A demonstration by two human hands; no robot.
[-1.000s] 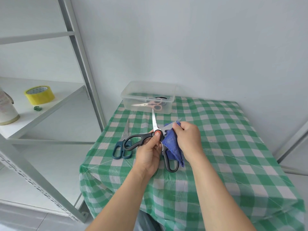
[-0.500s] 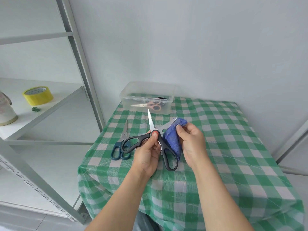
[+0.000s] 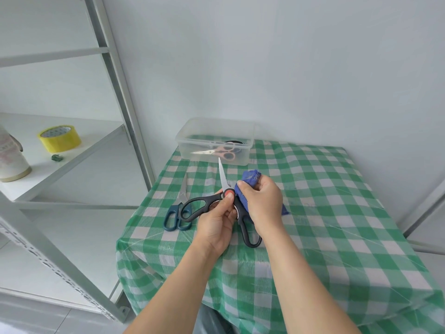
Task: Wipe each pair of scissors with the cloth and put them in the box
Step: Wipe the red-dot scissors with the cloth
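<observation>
My left hand holds black-handled kitchen scissors at their red pivot, blades spread, one serrated blade pointing up. My right hand grips a blue cloth wrapped round the other blade, which is hidden. Blue-handled scissors lie on the checked tablecloth to the left. A clear plastic box stands at the table's far left edge with pink-handled scissors and a dark pair inside.
The green-and-white checked table stands against a white wall. A metal shelf rack stands to the left, with a yellow tape roll and a white container on its shelf.
My right hand has slid the cloth back down the blade towards the pivot. The cloth now covers the blade that showed half a second ago.
</observation>
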